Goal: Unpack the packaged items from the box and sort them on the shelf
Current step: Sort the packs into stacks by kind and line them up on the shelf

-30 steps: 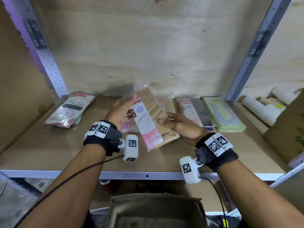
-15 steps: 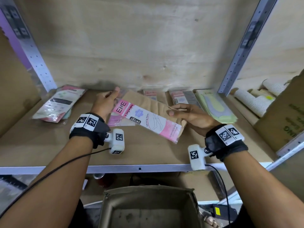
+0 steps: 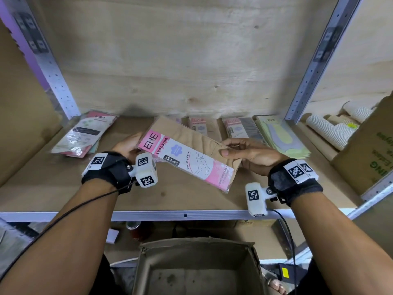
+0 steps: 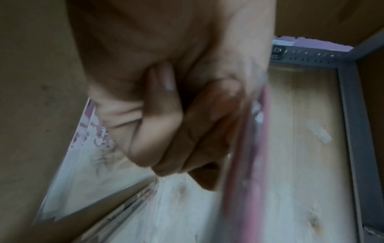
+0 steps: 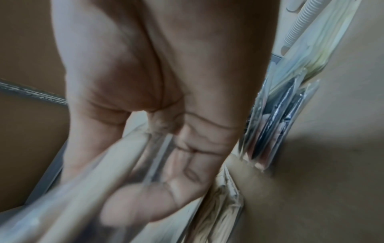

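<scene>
Both hands hold one stocking pack (image 3: 191, 158), beige with a pink and white "ENE STOCKING" label, slanted just above the wooden shelf (image 3: 42, 188). My left hand (image 3: 133, 145) grips its pink far-left end; in the left wrist view its fingers (image 4: 166, 125) are curled beside the blurred pink edge of the pack (image 4: 249, 164). My right hand (image 3: 228, 149) pinches the beige right side, thumb on top. The right wrist view shows that thumb (image 5: 145, 202) lying on the blurred clear wrapper (image 5: 87, 177). The open cardboard box (image 3: 197, 267) stands below the shelf; no packs show in the part I can see.
Sorted piles lie along the back: mixed pink packs (image 3: 85, 135) at left, a beige pack (image 3: 198, 124), pink and grey packs (image 3: 240, 128), green packs (image 3: 280, 137). Grey uprights (image 3: 306, 81) frame the bay. White ribbed rolls (image 3: 331, 130) and a carton (image 3: 372, 150) sit to the right.
The pack has turned from nearly upright to a low slant with its label facing up. My left hand has shifted to the pink end; the right has slid along the beige edge.
</scene>
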Available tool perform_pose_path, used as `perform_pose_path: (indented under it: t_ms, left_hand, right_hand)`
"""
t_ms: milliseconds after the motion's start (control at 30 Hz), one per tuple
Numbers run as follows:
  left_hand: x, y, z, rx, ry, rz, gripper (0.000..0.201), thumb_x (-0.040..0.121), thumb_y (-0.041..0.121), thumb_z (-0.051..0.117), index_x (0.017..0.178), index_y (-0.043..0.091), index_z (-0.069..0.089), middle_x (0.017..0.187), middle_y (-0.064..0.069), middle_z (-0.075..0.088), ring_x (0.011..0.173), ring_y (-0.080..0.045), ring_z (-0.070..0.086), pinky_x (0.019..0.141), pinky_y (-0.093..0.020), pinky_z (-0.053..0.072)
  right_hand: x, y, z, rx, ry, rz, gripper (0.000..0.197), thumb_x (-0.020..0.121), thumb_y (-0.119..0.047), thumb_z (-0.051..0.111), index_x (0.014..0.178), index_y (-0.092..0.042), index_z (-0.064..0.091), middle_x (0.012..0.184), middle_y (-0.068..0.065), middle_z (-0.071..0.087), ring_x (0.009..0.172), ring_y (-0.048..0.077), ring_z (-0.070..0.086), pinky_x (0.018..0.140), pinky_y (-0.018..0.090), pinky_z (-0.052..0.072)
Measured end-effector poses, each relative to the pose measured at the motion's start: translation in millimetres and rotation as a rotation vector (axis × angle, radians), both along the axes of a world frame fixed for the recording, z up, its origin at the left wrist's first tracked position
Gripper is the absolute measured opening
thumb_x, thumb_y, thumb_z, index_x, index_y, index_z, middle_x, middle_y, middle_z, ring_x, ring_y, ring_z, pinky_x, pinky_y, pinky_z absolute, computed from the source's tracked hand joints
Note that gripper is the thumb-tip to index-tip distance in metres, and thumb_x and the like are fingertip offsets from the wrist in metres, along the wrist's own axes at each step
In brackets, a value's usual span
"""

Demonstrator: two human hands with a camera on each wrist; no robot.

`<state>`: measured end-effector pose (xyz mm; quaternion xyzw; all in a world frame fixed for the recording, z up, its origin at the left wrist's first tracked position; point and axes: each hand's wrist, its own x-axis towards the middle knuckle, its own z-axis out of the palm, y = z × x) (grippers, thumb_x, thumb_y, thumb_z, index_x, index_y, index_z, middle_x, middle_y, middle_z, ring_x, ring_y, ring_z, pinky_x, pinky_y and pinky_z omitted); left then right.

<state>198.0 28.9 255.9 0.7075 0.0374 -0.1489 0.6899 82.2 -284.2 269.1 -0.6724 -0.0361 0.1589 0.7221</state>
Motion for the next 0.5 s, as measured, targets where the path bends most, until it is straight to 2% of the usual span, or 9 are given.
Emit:
perform_pose_path:
  t_ms: [33,67,133,200,267,333,400,433,500]
  left_hand:
    - [0,-1,1,-0.017,0.016,0.058,0.037,0.102,0.012,0.046,0.067,0.015,0.057,0.033,0.007,0.055,0.033,-0.009,0.057,0.037,-0.013,0.044]
    - [-2,-2,3,-0.039,0.03,0.08,0.031,0.1,0.014,0.049,0.069,0.014,0.052,0.031,0.007,0.052,0.03,-0.01,0.055,0.031,-0.012,0.039]
    - [-3,-1,5,-0.117,0.098,0.002,0.035,0.094,0.027,0.058,0.063,0.014,0.051,0.032,0.007,0.046,0.032,-0.015,0.043,0.03,-0.011,0.035]
    - [1,3,4,-0.21,0.215,-0.059,0.055,0.095,0.055,0.05,0.061,0.013,0.056,0.038,0.004,0.043,0.03,-0.009,0.035,0.031,-0.013,0.033]
    - [9,6,2,-0.315,0.309,0.009,0.068,0.09,0.072,0.041,0.077,0.009,0.061,0.047,-0.001,0.053,0.034,-0.008,0.046,0.035,-0.015,0.038]
    - [10,2,0,-0.406,0.304,0.027,0.079,0.088,0.077,0.037,0.095,0.003,0.065,0.064,-0.009,0.07,0.048,-0.015,0.064,0.043,-0.018,0.049]
    - [4,-10,0,-0.377,0.241,-0.053,0.084,0.085,0.079,0.041,0.106,0.002,0.068,0.089,-0.013,0.078,0.072,-0.022,0.076,0.054,-0.025,0.059]
    - [-2,-18,0,-0.317,0.192,-0.113,0.082,0.084,0.078,0.046,0.109,0.004,0.068,0.097,-0.014,0.077,0.082,-0.023,0.077,0.061,-0.028,0.061]
    - [-15,-37,0,-0.196,0.097,-0.24,0.065,0.084,0.066,0.06,0.113,0.009,0.067,0.104,-0.013,0.077,0.091,-0.023,0.076,0.067,-0.03,0.061]
  right_hand:
    - [0,1,0,0.002,0.004,-0.009,0.044,0.083,-0.008,0.07,0.124,0.005,0.058,0.102,0.017,0.068,0.079,0.02,0.069,0.072,0.027,0.058]
    - [1,2,0,0.005,0.007,-0.019,0.046,0.084,-0.007,0.069,0.125,0.006,0.057,0.102,0.018,0.066,0.077,0.019,0.069,0.072,0.027,0.057]
    - [2,2,0,0.017,0.009,-0.026,0.04,0.084,-0.008,0.069,0.121,0.003,0.061,0.099,0.018,0.067,0.075,0.02,0.069,0.071,0.027,0.057]
    - [2,2,0,0.033,0.008,-0.044,0.027,0.084,-0.008,0.069,0.11,-0.004,0.067,0.089,0.013,0.07,0.071,0.018,0.068,0.069,0.025,0.057]
    - [4,3,0,0.049,-0.008,-0.091,0.021,0.084,-0.008,0.069,0.105,-0.008,0.069,0.083,0.01,0.069,0.068,0.016,0.068,0.068,0.025,0.056]
    - [7,5,-2,0.099,-0.026,-0.153,0.02,0.086,-0.005,0.069,0.105,-0.006,0.069,0.088,0.012,0.07,0.073,0.018,0.069,0.069,0.027,0.057]
    - [9,11,-5,0.164,-0.034,-0.229,0.017,0.085,-0.003,0.07,0.102,-0.006,0.071,0.089,0.012,0.073,0.072,0.019,0.072,0.068,0.028,0.059]
    - [11,15,-6,0.184,-0.03,-0.262,0.018,0.085,-0.002,0.071,0.103,-0.005,0.071,0.09,0.013,0.074,0.072,0.02,0.072,0.068,0.03,0.06]
    - [14,25,-9,0.183,-0.02,-0.295,0.027,0.086,-0.004,0.071,0.112,0.0,0.067,0.096,0.016,0.072,0.075,0.021,0.072,0.07,0.032,0.06]
